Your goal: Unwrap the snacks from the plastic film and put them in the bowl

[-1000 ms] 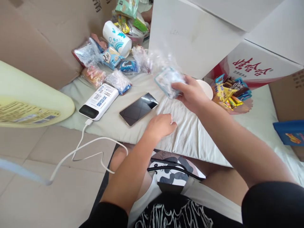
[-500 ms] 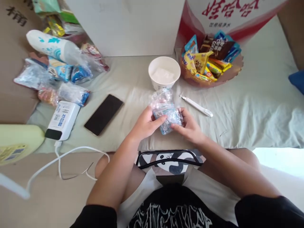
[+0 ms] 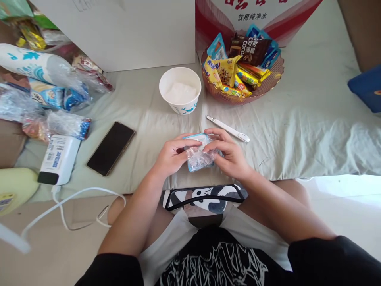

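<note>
A pale sheet (image 3: 297, 119) is spread across the whole work surface. A white cardboard box (image 3: 125, 31) is stood at eleven o'clock of the hands, and a red-and-white carton (image 3: 214, 12) is set just right of it at twelve. A heap of wrapped snacks (image 3: 44, 91) is piled at nine to ten o'clock, well apart from the hands. A scalloped brown bowl (image 3: 275, 77) filled with colourful packets is placed at one o'clock, touching the carton's foot. A white paper cup (image 3: 180, 107) with white contents is seen at twelve o'clock, just left of the bowl. A dark phone (image 3: 111, 148) is laid face up at nine o'clock, and a white power bank (image 3: 56, 159) with a white cable (image 3: 74, 198) is laid further out the same way. A slim white pen-like tool (image 3: 228, 128) is laid at one o'clock, near the right fingers.

A small clear-wrapped blue packet (image 3: 199, 157) is held at the centre, just above the sheet's near edge. It is pinched from the left by the left hand (image 3: 171, 157) and from the right by the right hand (image 3: 230, 153), both closed narrowly on its wrapper.
</note>
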Demonstrator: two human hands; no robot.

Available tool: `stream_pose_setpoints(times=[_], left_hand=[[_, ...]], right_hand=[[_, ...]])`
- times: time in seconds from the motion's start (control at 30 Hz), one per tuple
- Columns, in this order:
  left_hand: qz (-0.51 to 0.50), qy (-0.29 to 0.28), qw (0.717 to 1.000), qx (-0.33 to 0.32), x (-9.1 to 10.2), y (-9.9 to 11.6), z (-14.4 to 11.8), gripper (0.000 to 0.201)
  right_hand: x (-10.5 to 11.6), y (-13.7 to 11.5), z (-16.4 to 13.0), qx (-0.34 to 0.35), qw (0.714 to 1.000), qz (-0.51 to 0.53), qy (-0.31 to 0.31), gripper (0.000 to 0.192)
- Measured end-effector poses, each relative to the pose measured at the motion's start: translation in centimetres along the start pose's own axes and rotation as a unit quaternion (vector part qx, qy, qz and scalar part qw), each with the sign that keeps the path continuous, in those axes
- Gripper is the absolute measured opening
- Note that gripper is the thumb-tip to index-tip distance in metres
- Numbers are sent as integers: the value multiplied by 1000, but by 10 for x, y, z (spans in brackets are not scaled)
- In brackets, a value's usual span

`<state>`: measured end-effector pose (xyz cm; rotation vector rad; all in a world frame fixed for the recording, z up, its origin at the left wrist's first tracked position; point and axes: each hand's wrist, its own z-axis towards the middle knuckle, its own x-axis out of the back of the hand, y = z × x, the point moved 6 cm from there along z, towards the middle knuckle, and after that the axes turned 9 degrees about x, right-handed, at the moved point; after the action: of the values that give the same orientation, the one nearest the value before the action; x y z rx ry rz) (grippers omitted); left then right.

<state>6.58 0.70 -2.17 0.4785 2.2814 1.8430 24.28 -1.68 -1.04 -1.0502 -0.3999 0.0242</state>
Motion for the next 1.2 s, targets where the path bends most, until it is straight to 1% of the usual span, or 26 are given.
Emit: stream_pose_setpoints(times=[0.1,0.17,0.23,0.3,0.37,0.47,0.5,0.53,0.6,0.67,0.73,0.8,0.87,0.93,1.0,1.07,1.13,1.2], left_hand=[[-49,14,997,52,4,-5,-1,24],[-59,24,995,74,9,-6,-2,24],[-61,35,994,88,15,-5,-3,24],[-57,45,992,103,20,-4,-5,23],[-71,37,988,129,21,-5,-7,26],[-153,3,972,178,18,-9,-9,34],[-170,5,968,186,18,-10,-9,37],[-166,14,968,188,19,-11,-9,40],[-104,47,978,175,23,-11,-8,42],[-31,78,984,155,29,-11,-7,44],[7,108,985,132,34,-10,-7,44],[17,128,986,104,37,-8,-8,42],[18,135,988,77,38,-5,-8,42],[22,142,988,64,38,-3,-7,41],[24,153,986,54,38,-5,-6,43],[10,166,985,42,38,-7,-4,53],[-10,176,984,35,38,-11,-3,69],[-12,182,982,40,38,-15,-3,76]], right_hand=[[-1,-3,-1,18,1000,3,2,29],[-3,-6,-1,32,999,9,-5,33],[-5,-9,-1,35,999,6,-24,33],[-9,-10,-1,24,998,0,-52,29],[-13,-7,-1,-4,997,-10,-73,28],[-19,1,-2,-60,994,-41,-80,25],[-20,1,-2,-62,993,-51,-81,24],[-21,0,-2,-53,994,-59,-81,22],[-19,-5,0,-13,994,-81,-71,20],[-5,-8,3,10,990,-137,-23,18],[18,-6,5,-6,972,-231,42,17],[40,2,4,-48,939,-330,81,20],[54,15,1,-88,911,-398,67,29],[60,28,-2,-107,893,-435,35,33],[60,35,-4,-100,892,-440,3,27],[57,34,-3,-88,902,-421,-16,22],[57,30,1,-99,916,-388,-12,21],[58,24,3,-139,931,-337,15,20]])
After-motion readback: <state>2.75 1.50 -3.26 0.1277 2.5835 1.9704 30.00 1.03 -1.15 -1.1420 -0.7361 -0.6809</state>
